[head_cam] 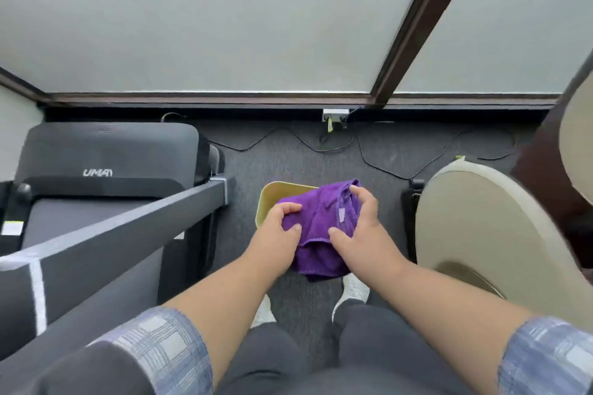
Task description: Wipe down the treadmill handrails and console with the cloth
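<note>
A purple cloth (317,224) hangs bunched between both hands, in front of my knees and above a yellow basin (272,194) on the floor. My left hand (277,231) grips its left edge with curled fingers. My right hand (359,231) pinches the right side between thumb and fingers. The dark grey treadmill (106,154) stands at the left. Its handrail (128,228) runs diagonally from the lower left toward the middle, just left of my left hand. The console is not in view.
A beige rounded seat or machine part (475,234) fills the right side. Black cables (321,144) lie on the grey carpet near a wall socket (335,114). Frosted glass panels with dark frames (417,26) stand ahead. My white shoes (354,290) show below the cloth.
</note>
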